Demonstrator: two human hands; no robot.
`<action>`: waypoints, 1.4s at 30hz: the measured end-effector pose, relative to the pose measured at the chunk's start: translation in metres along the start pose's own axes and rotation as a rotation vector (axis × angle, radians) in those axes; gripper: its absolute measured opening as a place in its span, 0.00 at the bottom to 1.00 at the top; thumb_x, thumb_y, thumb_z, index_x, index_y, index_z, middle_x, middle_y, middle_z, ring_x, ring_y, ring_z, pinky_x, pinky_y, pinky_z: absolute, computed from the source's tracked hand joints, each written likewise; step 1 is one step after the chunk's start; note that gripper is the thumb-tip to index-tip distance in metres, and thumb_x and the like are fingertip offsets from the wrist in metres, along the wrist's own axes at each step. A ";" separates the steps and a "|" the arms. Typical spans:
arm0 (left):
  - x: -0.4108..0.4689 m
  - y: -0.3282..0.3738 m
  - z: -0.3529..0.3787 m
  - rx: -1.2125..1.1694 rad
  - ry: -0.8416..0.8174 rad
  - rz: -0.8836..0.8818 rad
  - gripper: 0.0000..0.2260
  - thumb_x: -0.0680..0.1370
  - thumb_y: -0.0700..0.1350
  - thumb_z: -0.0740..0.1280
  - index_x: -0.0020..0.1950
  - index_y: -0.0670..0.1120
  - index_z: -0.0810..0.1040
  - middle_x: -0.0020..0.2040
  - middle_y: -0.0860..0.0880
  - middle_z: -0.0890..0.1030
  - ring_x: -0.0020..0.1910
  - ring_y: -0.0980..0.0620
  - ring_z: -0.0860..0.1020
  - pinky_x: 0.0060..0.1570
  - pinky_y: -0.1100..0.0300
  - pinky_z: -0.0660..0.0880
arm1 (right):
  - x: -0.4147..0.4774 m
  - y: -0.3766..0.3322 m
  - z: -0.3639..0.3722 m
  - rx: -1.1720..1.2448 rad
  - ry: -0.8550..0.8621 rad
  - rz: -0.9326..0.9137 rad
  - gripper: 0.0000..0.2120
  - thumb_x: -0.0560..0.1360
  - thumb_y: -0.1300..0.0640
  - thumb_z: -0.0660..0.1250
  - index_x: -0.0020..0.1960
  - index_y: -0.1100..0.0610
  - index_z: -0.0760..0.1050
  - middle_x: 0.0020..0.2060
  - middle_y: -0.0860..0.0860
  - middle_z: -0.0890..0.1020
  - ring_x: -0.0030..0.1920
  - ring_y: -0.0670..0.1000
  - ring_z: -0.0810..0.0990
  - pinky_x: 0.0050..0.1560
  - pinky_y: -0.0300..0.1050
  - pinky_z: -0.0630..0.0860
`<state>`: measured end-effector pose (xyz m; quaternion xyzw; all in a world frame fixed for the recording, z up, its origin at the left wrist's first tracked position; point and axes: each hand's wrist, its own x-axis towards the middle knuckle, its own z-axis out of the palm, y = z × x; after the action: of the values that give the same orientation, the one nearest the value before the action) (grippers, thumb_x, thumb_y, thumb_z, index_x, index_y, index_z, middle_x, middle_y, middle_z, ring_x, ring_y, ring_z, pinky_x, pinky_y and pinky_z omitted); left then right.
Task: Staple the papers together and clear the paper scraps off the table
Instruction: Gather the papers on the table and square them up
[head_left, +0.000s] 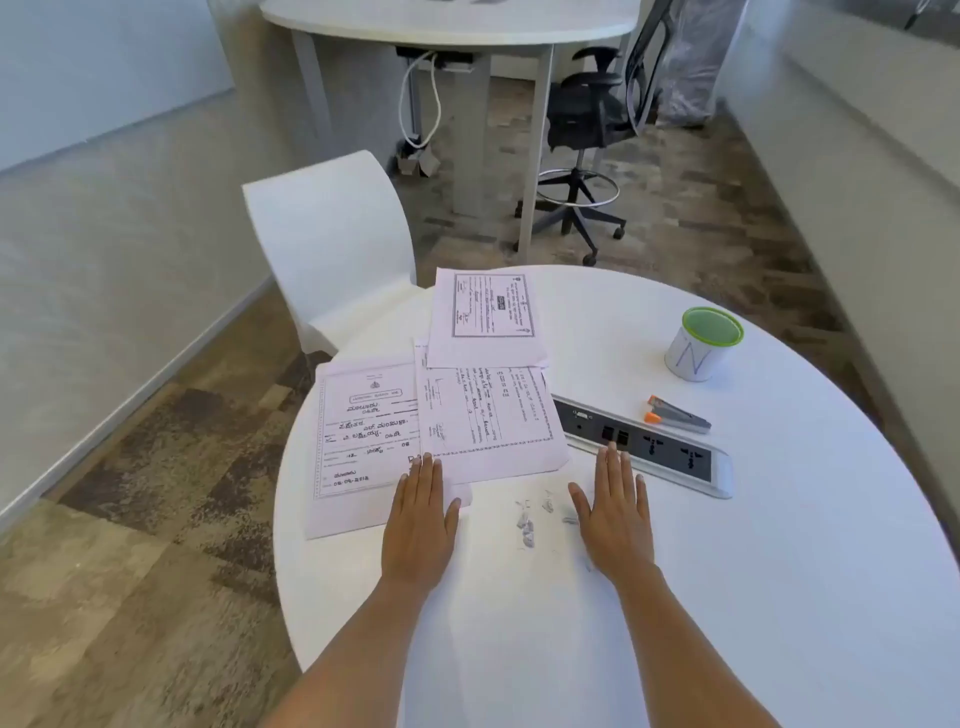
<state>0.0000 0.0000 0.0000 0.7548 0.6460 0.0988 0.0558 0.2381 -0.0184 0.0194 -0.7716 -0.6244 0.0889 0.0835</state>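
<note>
Three printed papers lie overlapping on the round white table (727, 597): one at the left (358, 441), one in the middle (488, 415), one at the back (485, 317). My left hand (421, 525) rests flat, palm down, its fingertips on the left paper's lower corner. My right hand (615, 514) lies flat on the bare table, holding nothing. Several small paper scraps (527, 525) are scattered between the two hands. A grey stapler (675, 414) with orange ends lies beyond the socket strip, right of the papers.
A grey socket strip (670, 457) is set into the table just beyond my right hand. A white cup with a green lid (701, 343) stands at the back right. A white chair (332, 244) is behind the table at the left.
</note>
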 end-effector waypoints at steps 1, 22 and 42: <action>-0.001 -0.002 0.005 -0.039 0.004 0.000 0.32 0.82 0.55 0.38 0.68 0.37 0.72 0.68 0.41 0.74 0.69 0.47 0.70 0.72 0.60 0.46 | -0.001 0.002 0.005 0.011 -0.021 0.022 0.47 0.64 0.32 0.18 0.75 0.57 0.36 0.76 0.49 0.41 0.76 0.49 0.40 0.74 0.47 0.39; -0.002 0.004 0.000 -0.158 -0.013 -0.096 0.19 0.77 0.49 0.54 0.56 0.41 0.80 0.57 0.44 0.81 0.56 0.45 0.81 0.58 0.56 0.76 | 0.004 0.003 0.001 0.091 -0.008 0.102 0.22 0.81 0.48 0.49 0.71 0.57 0.63 0.70 0.51 0.66 0.70 0.52 0.63 0.69 0.47 0.60; 0.130 0.029 -0.039 -0.510 0.051 -0.622 0.20 0.78 0.44 0.62 0.70 0.40 0.66 0.69 0.42 0.67 0.69 0.43 0.66 0.64 0.51 0.68 | 0.147 -0.025 -0.053 0.604 0.014 0.282 0.19 0.77 0.51 0.61 0.62 0.62 0.71 0.58 0.60 0.77 0.58 0.58 0.75 0.59 0.49 0.69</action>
<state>0.0380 0.1218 0.0540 0.4827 0.7995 0.2531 0.2523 0.2572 0.1296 0.0718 -0.7913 -0.4562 0.2752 0.2998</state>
